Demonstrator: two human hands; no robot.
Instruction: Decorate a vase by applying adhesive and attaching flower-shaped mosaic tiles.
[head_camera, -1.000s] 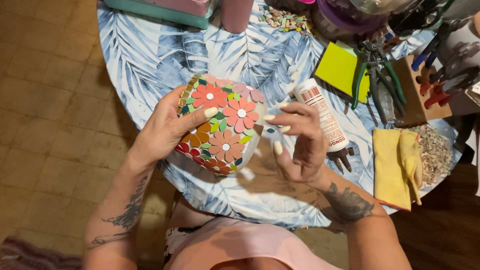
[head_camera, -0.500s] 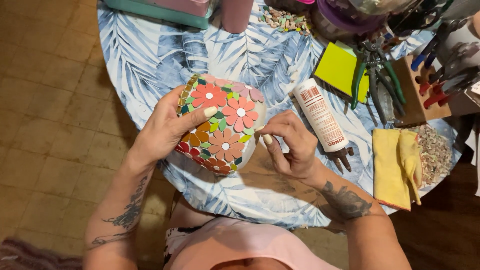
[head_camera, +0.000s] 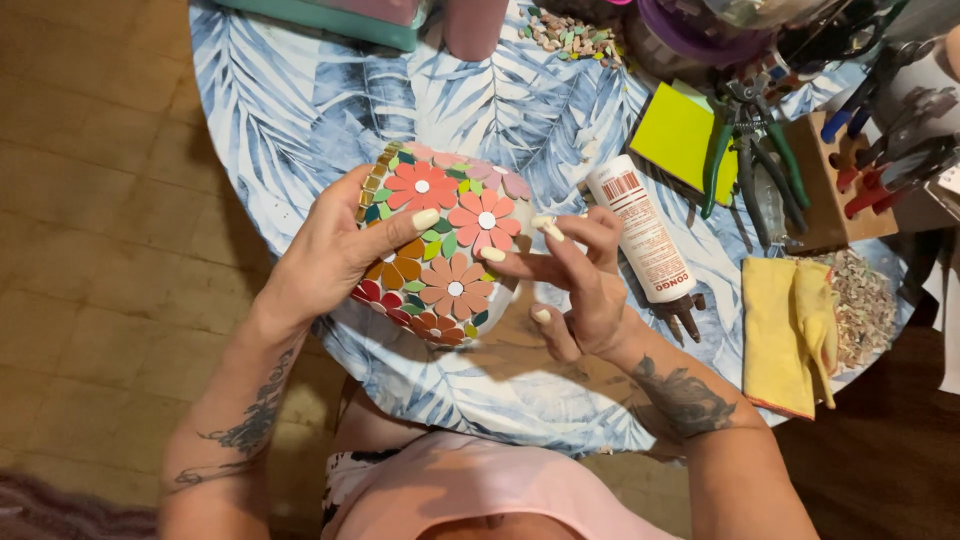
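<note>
Mosaic pot (head_camera: 440, 250), frame centre, gripped by left hand (head_camera: 335, 250). Right hand (head_camera: 575, 290) has returned from a fist — fingertip now pressing the pot's flower tiles, holding nothing.

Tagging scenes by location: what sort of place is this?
Likely a home craft table for mosaic work: the left hand holds a flower-tiled pot, with a glue bottle, green-handled nippers and tile chips around.
</note>
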